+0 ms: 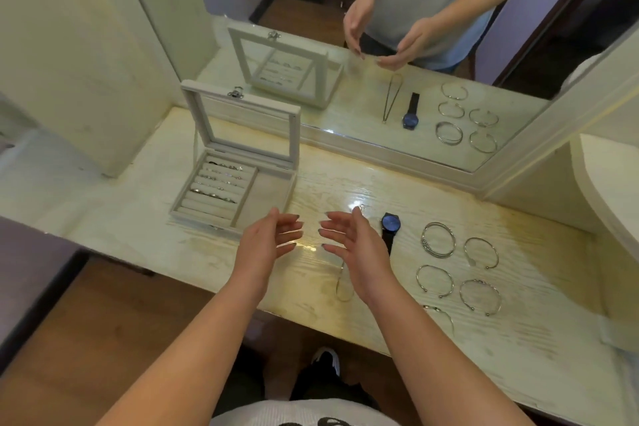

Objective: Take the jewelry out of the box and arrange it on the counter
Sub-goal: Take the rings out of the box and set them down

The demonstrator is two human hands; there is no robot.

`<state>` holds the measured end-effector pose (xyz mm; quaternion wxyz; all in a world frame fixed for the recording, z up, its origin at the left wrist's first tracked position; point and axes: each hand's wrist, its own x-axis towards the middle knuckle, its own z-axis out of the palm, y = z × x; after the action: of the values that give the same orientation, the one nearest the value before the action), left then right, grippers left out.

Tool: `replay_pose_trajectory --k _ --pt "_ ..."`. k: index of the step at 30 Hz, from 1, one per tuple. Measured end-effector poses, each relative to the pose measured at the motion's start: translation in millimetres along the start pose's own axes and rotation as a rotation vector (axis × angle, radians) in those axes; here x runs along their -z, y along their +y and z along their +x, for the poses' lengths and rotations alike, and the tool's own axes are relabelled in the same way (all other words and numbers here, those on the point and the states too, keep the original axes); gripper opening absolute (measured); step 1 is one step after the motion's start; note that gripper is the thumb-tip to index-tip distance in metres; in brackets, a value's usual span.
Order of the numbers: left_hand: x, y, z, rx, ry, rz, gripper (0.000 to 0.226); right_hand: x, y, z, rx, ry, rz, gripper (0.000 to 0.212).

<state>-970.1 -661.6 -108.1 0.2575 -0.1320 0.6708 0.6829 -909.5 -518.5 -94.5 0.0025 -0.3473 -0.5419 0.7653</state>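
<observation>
Pale, wood-grained laminate covers the worktop point(345, 183), which runs across the view below a wall mirror point(380, 45). At the left stands a grey fabric jewellery box point(221, 197) with its glass-paned lid point(242, 121) raised upright. Inside, the left compartment holds padded rolls with several rings point(221, 180) tucked between them; the narrow right compartment looks bare.

Just right of the box, two bare hands hover above the worktop with palms turned toward each other. The left hand point(266, 242) is spread open, fingers loosely curved, gripping nothing. The right hand point(352, 245) is likewise open and holds nothing. Between and beneath the hands lies a thin chain necklace point(342, 287) stretched along the worktop, partly hidden by the right hand.

Just beside the right hand lies a wristwatch point(390, 228) with a blue dial and a dark strap. Further right, silver bangles are laid out in two columns, apart from one another: a stacked multi-ring bangle point(438, 239) at the upper left, an open cuff bangle point(481, 252) to its right, another open cuff point(435, 280) below, and a fourth cuff point(480, 297) at the lower right. A further thin bangle point(442, 315) lies near the front edge, partly covered by the right forearm.

The mirror reflects the box, the hands, the necklace, the watch and the bangles.
</observation>
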Motion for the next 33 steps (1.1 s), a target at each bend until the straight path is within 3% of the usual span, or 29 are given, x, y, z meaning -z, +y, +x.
replay_pose_trajectory --k 19,27,31,33 --pt "171 69 82 -0.054 -0.146 0.070 0.042 -192 37 24 0.105 0.201 -0.022 0.037" --pt "194 87 105 -0.015 -0.218 0.056 0.042 -207 37 25 0.111 0.288 -0.020 0.033" --pt "198 88 112 -0.006 -0.224 0.051 0.041 -201 39 38 0.199 0.289 -0.347 0.005" --pt "200 87 114 -0.002 -0.225 0.059 0.041 -198 40 51 0.226 0.268 -0.616 0.014"
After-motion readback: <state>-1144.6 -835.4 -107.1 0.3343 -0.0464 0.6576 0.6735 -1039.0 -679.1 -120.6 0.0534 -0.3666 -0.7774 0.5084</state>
